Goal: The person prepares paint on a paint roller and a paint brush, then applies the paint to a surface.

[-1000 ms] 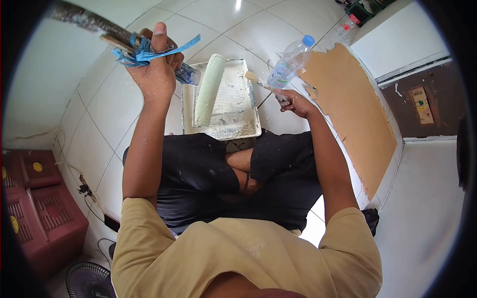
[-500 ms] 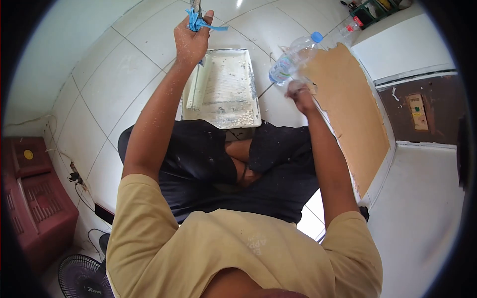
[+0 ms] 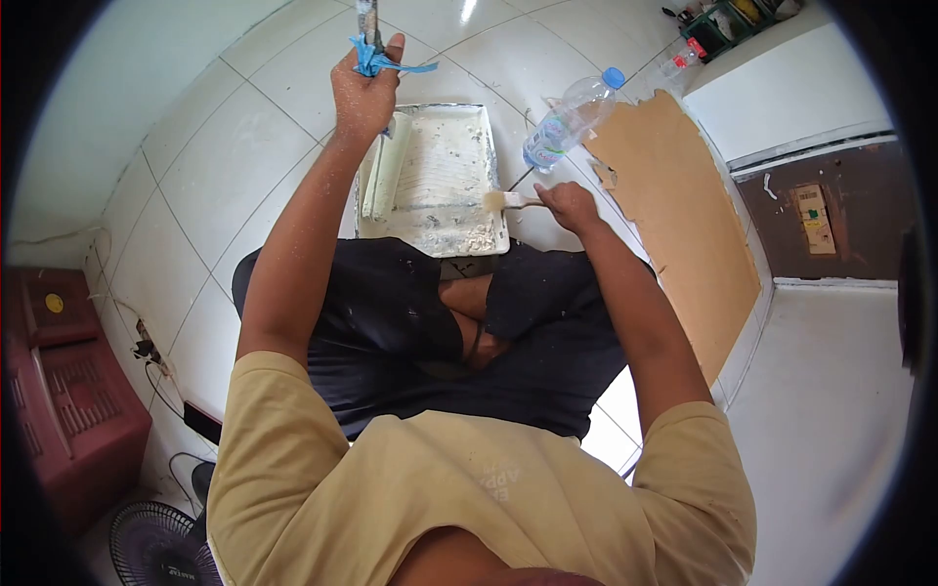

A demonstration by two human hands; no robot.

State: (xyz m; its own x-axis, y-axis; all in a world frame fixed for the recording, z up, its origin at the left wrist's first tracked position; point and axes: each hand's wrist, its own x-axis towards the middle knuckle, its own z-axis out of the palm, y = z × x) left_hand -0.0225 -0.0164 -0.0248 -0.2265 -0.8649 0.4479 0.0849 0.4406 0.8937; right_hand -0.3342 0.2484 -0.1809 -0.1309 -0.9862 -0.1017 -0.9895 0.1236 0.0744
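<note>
My left hand [image 3: 365, 96] is wrapped around the pole [image 3: 367, 20] of a paint roller, just where a blue plastic strip [image 3: 369, 57] is tied. The pale roller sleeve [image 3: 389, 176] rests along the left side of a white paint tray [image 3: 491, 146], which is smeared and speckled with paint. In my right hand [image 3: 573, 207] is a paintbrush [image 3: 516, 200], its light bristles reaching over the tray's right rim. A clear plastic bottle [image 3: 572, 117] with a blue cap lies on the tiles beyond my right hand.
To the right lies a torn sheet of brown cardboard [image 3: 684, 215] on the tiled floor [image 3: 205, 176]. A red-capped bottle [image 3: 684, 61] and a green crate [image 3: 718, 37] stand at the far right. At the left are a maroon cabinet [image 3: 63, 371], cables and a fan [image 3: 156, 547].
My right hand, blurred beside the bottle before, has moved down and left, and the paintbrush now shows over the tray's edge. My left hand has shifted slightly down and left with the pole.
</note>
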